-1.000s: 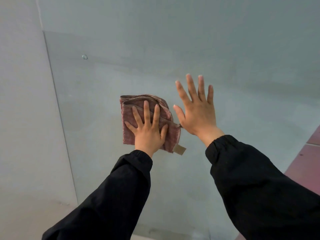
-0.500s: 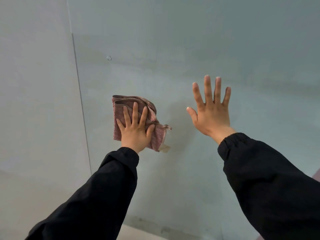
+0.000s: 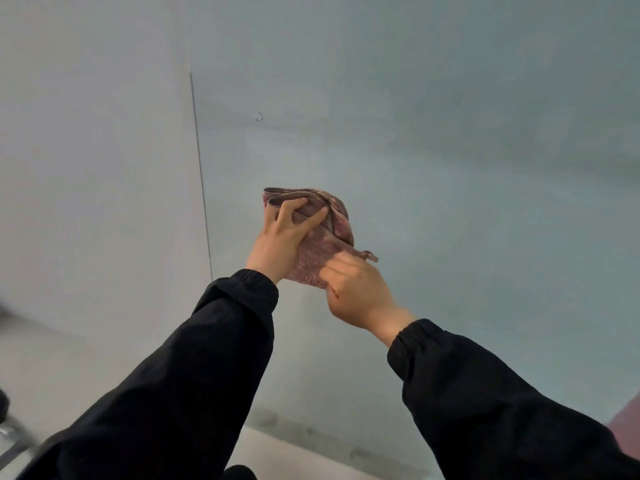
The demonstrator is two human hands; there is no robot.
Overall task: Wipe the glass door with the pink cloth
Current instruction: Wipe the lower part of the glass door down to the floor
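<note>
The frosted glass door fills most of the view, its left edge a thin vertical line. The pink cloth is bunched up in front of the glass near the middle. My left hand grips its upper left part, fingers curled over the folded top. My right hand pinches the cloth's lower right corner, with a small tag sticking out to the right. Both arms wear black sleeves.
A pale wall panel lies left of the door edge. A small round fitting sits on the glass above the cloth. A reddish floor patch shows at the lower right, and a metal object at the lower left.
My right hand left the glass, where it lay flat with fingers spread, and took hold of the cloth. My left hand went from pressing the cloth flat to gripping it bunched.
</note>
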